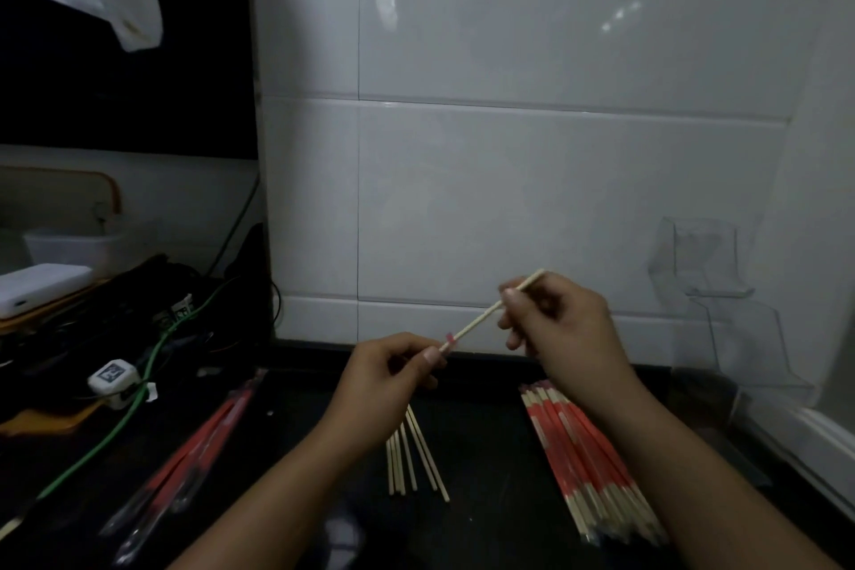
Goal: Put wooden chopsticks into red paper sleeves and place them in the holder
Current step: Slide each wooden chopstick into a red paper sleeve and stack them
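While aligning for insertion, pinched pale wooden chopstick (486, 315) in right hand (560, 319) fingers, gripped red paper sleeve (448, 342) mouth with left hand (388, 380), above black bench (490, 454).

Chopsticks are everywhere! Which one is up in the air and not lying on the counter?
The bare wooden chopstick pinched between both hands, right hand high, left hand low at a red sleeve. The loose bare ones and the sleeved pile lie flat.

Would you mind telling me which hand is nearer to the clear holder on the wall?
Right. The right hand is just left of the clear holder; the left hand is farther left and lower.
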A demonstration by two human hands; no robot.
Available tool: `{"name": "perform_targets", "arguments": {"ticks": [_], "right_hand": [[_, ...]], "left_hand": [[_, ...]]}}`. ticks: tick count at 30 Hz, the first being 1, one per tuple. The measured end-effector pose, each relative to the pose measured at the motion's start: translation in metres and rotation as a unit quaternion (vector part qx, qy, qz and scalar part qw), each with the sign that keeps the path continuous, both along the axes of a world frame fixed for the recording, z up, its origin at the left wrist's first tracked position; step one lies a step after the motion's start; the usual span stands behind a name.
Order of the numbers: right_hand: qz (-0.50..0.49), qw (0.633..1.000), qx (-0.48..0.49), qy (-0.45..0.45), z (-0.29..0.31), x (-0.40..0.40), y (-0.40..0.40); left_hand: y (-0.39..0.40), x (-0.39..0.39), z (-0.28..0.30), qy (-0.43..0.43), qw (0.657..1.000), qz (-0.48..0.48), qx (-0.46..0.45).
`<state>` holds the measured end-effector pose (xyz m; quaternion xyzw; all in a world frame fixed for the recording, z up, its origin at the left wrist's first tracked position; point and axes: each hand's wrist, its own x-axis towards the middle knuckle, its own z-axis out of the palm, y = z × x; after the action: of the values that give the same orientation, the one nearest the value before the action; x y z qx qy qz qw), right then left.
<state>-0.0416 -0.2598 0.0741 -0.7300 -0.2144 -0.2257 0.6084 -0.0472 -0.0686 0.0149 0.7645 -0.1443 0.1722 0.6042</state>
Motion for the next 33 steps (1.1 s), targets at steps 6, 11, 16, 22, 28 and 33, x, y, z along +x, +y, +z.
{"name": "perform_targets", "arguments": {"ticks": [6,11,16,22,28,33], "right_hand": [[-0.046,0.97,-0.221,0.091,-0.036,0.01,0.015],[-0.036,0.854,-0.492,0.165,-0.102,-0.008,0.034],[-0.053,0.836,-0.514,0.186,-0.111,-0.012,0.043],[-0.101,0.815,-0.524,0.224,-0.106,-0.012,0.05],[-0.206,0.889,-0.384,0.14,-0.099,-0.011,0.027],[-0.15,0.988,0.007,0.022,-0.059,-0.003,-0.006]], "left_hand": [[-0.004,-0.001,0.02,0.099,0.943,-0.012,-0.319],[0.001,-0.003,0.032,0.043,0.941,0.022,-0.334],[0.005,-0.009,0.03,-0.018,0.951,0.047,-0.305],[-0.001,-0.012,0.032,-0.03,0.953,0.032,-0.3],[0.002,-0.011,0.028,-0.036,0.96,0.029,-0.276],[0.011,-0.002,0.016,-0.012,0.963,0.041,-0.266]]}}
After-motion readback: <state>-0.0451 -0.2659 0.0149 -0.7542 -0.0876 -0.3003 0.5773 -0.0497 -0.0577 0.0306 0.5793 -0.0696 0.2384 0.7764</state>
